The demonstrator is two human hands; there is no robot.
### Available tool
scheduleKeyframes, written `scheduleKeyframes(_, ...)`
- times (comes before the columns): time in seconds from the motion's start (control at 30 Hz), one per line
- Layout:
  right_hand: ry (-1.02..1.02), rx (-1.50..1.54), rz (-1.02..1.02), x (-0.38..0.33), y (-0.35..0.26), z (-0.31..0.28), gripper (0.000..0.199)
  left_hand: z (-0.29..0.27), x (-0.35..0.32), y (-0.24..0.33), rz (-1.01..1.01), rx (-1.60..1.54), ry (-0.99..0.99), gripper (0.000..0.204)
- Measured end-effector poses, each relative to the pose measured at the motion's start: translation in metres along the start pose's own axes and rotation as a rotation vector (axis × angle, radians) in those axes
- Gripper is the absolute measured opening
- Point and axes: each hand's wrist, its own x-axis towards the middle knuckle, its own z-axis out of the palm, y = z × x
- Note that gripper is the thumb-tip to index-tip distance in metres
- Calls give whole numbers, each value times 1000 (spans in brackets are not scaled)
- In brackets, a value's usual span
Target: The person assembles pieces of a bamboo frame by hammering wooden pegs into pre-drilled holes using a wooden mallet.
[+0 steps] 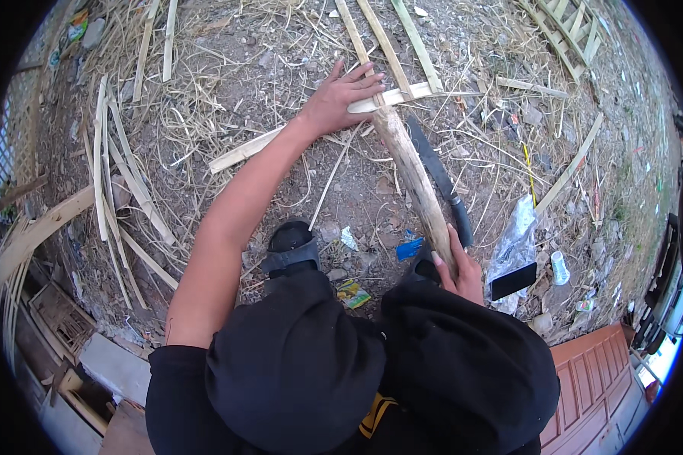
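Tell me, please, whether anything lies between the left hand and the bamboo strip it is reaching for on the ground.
Nothing visible does: the left hand already rests flat on the bamboo strip. The wooden stick held in the right hand meets the strip just beside the fingers.

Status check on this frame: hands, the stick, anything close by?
Left hand pressing a bamboo strip flat. Right hand shut on wooden stick. Big knife lying right beside the stick.

Light: you are working in soft, even daylight, bright but without glare.
Shadows: faint and short, pooled under your knees.
Distortion: strong fisheye bending; a black rim rings your view.
Sharpness: the centre is crisp, the edges are smeared and slightly colour-fringed.
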Motion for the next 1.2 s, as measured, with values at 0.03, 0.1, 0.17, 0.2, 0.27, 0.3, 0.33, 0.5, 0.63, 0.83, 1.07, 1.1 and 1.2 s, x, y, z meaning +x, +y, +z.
scheduleKeyframes(0.03, -19, -32, 9, -3, 0, -1, 64, 1, 1, 0, -3, -3, -12, 67)
scheduleKeyframes(0.1, 7, -37, -15, 12, -4, 2, 63, 3, 2, 0, -1, 1, 0, 67)
scheduleKeyframes(0.17, 27, -39, -35, 20, -7, 10, 63, 5, 3, 0, -4, 3, 8, 66)
scheduleKeyframes(0.2, 50, -6, -51, 22, -6, 16, 63, 3, 6, -2, 13, -5, 16, 65)
scheduleKeyframes(0.27, 69, 33, -17, 21, -5, 19, 61, 1, 8, -2, 39, -36, 31, 63)
scheduleKeyframes(0.3, 65, 33, -14, 17, -6, 17, 61, 1, 5, 0, 36, -39, 29, 63)
scheduleKeyframes(0.33, 63, 67, -23, 16, -8, 15, 61, 1, 2, -1, 25, -33, 29, 63)
scheduleKeyframes(0.5, -77, 29, 110, 0, -16, -6, 61, 2, -1, -1, 4, 1, 22, 62)
scheduleKeyframes(0.63, -41, 49, 64, 18, -21, -4, 61, 3, 3, 3, -2, 8, 0, 62)
scheduleKeyframes(0.83, 47, 100, -50, 18, -8, 12, 60, 3, 2, 0, 15, -8, 29, 62)
scheduleKeyframes(1.07, -20, 72, 13, 9, -10, 2, 59, 3, 0, -2, 10, 56, 8, 66)
scheduleKeyframes(1.1, 29, 83, -70, 13, -8, 5, 59, 3, 0, -2, 11, 58, 15, 66)
scheduleKeyframes(1.2, 0, 142, -4, 31, -18, 17, 58, 1, -1, -5, 24, 73, 33, 67)
